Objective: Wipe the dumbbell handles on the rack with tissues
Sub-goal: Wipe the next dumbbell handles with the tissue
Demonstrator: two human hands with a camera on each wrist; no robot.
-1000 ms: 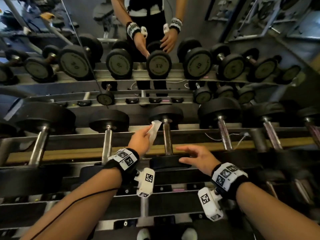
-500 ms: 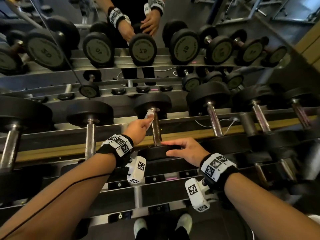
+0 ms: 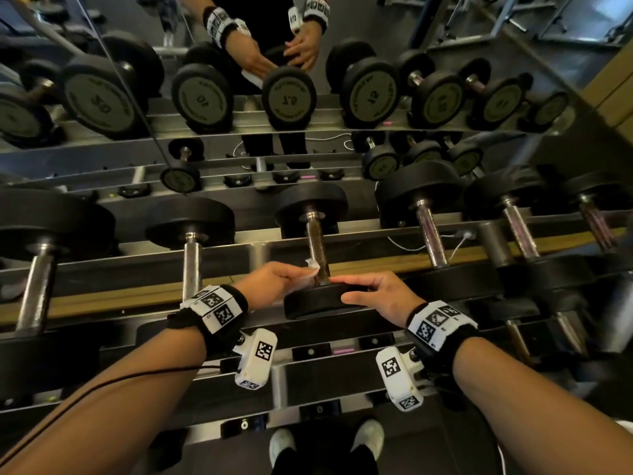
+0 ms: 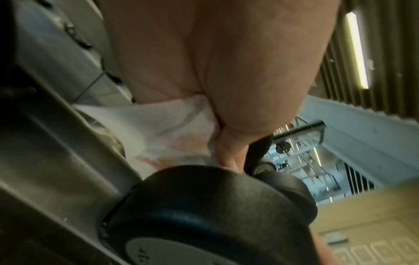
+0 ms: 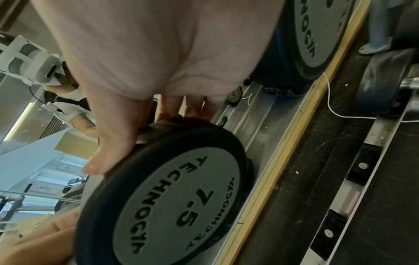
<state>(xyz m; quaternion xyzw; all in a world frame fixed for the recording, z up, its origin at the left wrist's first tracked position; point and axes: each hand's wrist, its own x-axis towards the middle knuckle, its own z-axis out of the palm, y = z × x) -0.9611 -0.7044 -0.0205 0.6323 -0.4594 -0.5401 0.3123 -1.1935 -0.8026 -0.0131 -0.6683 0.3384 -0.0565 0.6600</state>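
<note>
A black 7.5 dumbbell point(image 3: 317, 299) lies on the rack, its steel handle point(image 3: 315, 241) running away from me. My left hand point(image 3: 274, 279) pinches a crumpled white tissue point(image 3: 313, 269) against the near end of that handle. In the left wrist view the tissue point(image 4: 163, 129) sits bunched under the palm, just above the dumbbell's near head point(image 4: 215, 206). My right hand point(image 3: 373, 291) rests on the rim of the near head, thumb and fingers laid around its edge. The right wrist view shows those fingers point(image 5: 113, 143) on the head marked 7.5 point(image 5: 181, 197).
More dumbbells point(image 3: 428, 228) lie on both sides along the same rack rail point(image 3: 102, 296), with heavier ones to the left point(image 3: 37, 269). A mirror behind the rack point(image 3: 287, 97) reflects the weights and my hands. My shoes point(image 3: 368, 437) show below the rack.
My left hand has slid the tissue down the handle from the far head to the near end. My right hand settled onto the near head's rim.
</note>
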